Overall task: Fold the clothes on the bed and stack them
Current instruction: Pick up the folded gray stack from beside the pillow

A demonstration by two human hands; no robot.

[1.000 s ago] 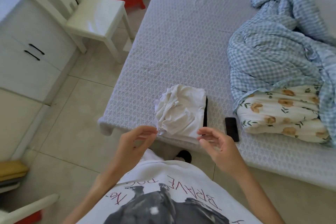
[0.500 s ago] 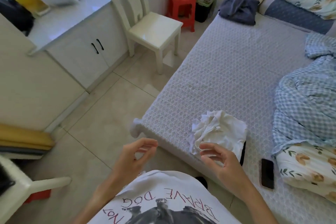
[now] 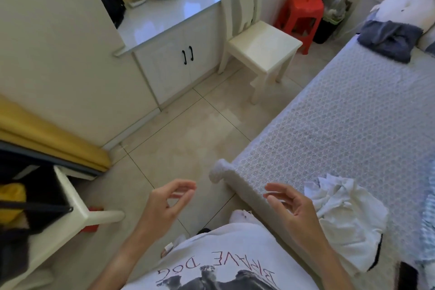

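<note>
A folded white garment [image 3: 348, 221] lies on a dark folded one, forming a small stack near the bed's [image 3: 341, 125] front corner. My right hand [image 3: 292, 207] hovers just left of the stack, over the bed's edge, with fingers loosely curled and holding nothing. Over the floor, my left hand [image 3: 167, 202] floats with thumb and fingers loosely curved and nothing between them. A dark grey garment [image 3: 390, 39] lies bunched at the far end of the bed.
A cream chair [image 3: 259, 42] stands beside the bed, a red stool [image 3: 303, 14] behind it. White cabinets [image 3: 179, 63] line the left wall. A black phone [image 3: 408, 275] lies on the bed by the stack. A second white chair [image 3: 70, 214] stands at lower left.
My view has swung left, away from the bed toward the floor and cabinets. Both hands have drawn back from the white stack and stay empty.
</note>
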